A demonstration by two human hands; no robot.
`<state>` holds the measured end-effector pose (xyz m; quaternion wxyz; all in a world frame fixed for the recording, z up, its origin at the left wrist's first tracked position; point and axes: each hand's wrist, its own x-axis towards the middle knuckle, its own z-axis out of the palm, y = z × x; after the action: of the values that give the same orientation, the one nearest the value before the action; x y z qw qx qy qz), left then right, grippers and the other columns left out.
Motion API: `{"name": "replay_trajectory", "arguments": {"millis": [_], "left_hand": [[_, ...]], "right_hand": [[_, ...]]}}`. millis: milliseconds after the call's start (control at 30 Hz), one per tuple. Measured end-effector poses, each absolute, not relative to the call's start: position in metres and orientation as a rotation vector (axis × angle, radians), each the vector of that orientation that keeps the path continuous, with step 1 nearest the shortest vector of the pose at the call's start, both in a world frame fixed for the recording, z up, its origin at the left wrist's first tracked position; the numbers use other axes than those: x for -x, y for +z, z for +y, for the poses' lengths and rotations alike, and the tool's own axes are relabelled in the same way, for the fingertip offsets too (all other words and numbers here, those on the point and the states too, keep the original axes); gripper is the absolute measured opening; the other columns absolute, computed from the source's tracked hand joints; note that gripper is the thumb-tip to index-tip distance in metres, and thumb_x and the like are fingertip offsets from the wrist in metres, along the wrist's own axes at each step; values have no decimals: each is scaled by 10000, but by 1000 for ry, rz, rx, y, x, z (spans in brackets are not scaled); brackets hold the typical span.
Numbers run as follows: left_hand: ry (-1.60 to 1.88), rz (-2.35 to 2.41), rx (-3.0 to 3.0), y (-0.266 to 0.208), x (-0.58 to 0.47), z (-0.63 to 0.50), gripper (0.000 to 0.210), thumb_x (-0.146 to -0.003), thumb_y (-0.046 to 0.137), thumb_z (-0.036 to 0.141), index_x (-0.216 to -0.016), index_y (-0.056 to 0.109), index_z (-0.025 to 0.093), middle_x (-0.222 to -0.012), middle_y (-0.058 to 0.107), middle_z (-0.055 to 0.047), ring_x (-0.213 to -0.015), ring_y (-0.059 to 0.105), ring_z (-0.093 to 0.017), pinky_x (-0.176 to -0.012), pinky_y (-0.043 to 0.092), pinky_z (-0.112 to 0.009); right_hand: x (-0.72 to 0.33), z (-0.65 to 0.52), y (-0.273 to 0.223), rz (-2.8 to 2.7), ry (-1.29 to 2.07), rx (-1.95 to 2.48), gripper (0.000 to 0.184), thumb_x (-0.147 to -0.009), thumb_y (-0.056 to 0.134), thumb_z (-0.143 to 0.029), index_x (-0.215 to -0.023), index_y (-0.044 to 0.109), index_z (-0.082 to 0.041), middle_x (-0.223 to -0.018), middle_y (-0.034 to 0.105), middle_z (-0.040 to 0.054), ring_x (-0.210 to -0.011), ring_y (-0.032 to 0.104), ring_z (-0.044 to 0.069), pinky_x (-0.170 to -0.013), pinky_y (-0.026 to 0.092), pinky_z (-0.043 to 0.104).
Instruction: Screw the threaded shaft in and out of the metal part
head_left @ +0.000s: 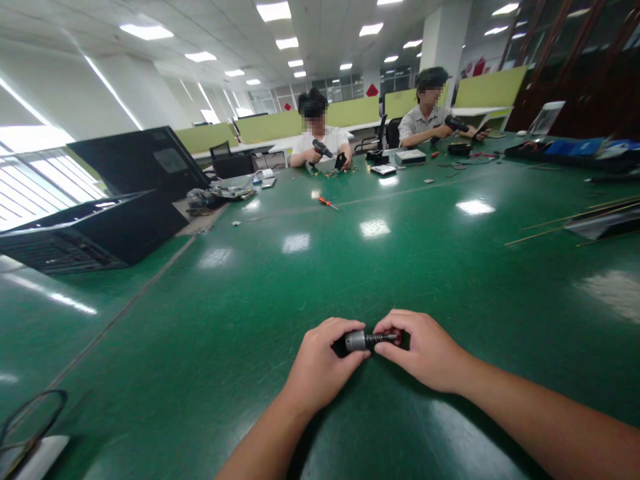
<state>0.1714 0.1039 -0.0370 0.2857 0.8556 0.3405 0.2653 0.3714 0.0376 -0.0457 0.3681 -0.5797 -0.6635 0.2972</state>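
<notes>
A small metal cylinder with a coil spring and a thin shaft (357, 341) lies level between my two hands, just above or on the green table (280, 287); I cannot tell which. My left hand (323, 360) grips the wide silver end, thumb below and fingers above. On the spring and shaft side, my right hand (427, 350) is closed around the narrow end with thumb and fingertips. Something reddish shows near the shaft's tip, too small to make out.
An orange-handled screwdriver (326, 202) lies farther up the table. Black computer case panels (90, 233) stand at left. Two people across the table hold power drills (321, 148). Thin rods (545, 225) lie at right, a cable loop (35, 413) at lower left.
</notes>
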Motion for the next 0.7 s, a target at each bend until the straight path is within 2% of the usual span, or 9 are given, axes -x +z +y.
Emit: {"name": "replay_trajectory", "arguments": {"millis": [700], "left_hand": [[719, 918, -2309, -36, -170, 102, 308, -722, 772, 161, -1008, 708, 253, -932, 739, -5, -859, 684, -189, -813, 528, -320]], "right_hand": [[-372, 36, -45, -1696, 745, 1484, 90, -793, 675, -208, -878, 704, -211, -816, 662, 7, -736, 590, 160, -677, 415, 278]]}}
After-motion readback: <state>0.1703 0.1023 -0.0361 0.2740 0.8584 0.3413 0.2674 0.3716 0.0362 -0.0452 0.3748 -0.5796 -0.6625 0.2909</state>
